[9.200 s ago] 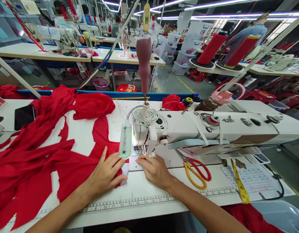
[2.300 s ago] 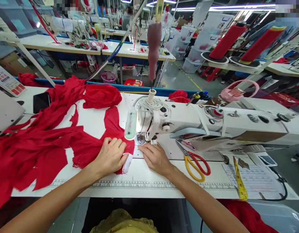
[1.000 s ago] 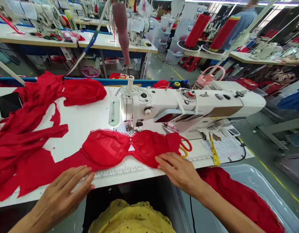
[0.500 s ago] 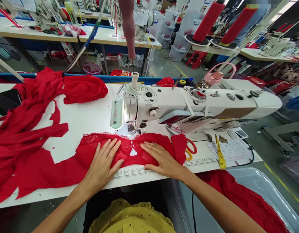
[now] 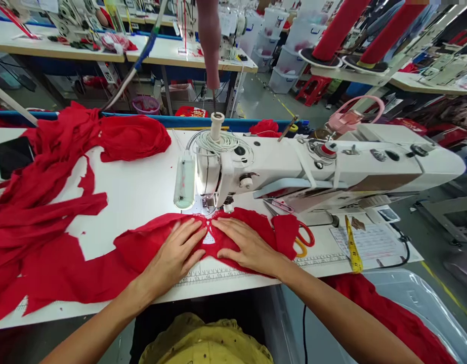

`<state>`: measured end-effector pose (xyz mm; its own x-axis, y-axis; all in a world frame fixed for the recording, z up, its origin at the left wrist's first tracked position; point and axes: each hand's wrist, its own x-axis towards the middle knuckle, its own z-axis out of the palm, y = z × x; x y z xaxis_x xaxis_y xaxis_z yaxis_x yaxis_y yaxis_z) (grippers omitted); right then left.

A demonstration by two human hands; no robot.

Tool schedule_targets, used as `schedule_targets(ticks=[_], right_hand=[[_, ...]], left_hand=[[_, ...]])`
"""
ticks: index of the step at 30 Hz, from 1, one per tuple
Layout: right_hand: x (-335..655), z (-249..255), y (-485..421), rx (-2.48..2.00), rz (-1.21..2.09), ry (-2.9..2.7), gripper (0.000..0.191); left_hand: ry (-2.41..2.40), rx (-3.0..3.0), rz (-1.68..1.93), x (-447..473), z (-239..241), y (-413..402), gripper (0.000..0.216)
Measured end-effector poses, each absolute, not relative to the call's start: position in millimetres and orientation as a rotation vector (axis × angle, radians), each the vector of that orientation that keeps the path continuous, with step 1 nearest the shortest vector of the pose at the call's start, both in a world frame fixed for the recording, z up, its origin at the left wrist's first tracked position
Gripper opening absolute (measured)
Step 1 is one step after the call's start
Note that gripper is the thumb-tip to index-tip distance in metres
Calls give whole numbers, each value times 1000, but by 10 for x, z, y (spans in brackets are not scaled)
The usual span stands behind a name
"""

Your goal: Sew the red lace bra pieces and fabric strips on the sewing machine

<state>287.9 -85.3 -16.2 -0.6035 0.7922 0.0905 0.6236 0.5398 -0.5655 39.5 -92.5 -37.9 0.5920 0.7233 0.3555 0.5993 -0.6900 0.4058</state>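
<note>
A red lace-edged garment piece [image 5: 142,241], which looks like a bra, lies across the table in front of the sewing machine [image 5: 279,162]. My left hand [image 5: 176,253] rests flat on its left half, fingers stretched toward the middle. On the right half lies my right hand [image 5: 244,242], also flat with fingers extended. Between my fingertips is a small gap in the fabric at the centre. The needle area [image 5: 208,202] is just beyond the garment's upper edge. Scissors [image 5: 304,237] with red and yellow handles lie partly under the fabric's right end.
A heap of red fabric [image 5: 47,202] covers the table's left side beside a black phone [image 5: 14,156]. A yellow measuring tape [image 5: 353,247] and a paper [image 5: 373,245] lie at right. Below stands a plastic bin [image 5: 404,288] with red cloth.
Both hands have moved closer together, toward the garment's centre. The garment's left part has bunched and its lace edge there is less visible. The view has shifted slightly.
</note>
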Motion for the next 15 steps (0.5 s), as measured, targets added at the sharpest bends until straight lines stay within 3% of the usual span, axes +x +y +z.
schedule_targets(ticks=[12,15], right_hand=[[2976,-89,-707,-1212,855,-2571,85],[2967,-37,-721,-1194,876,-2557,80]], left_hand=[[1364,2526,430,251,-398,-934,57],[1339,2575,450,267,-311,-932,59]])
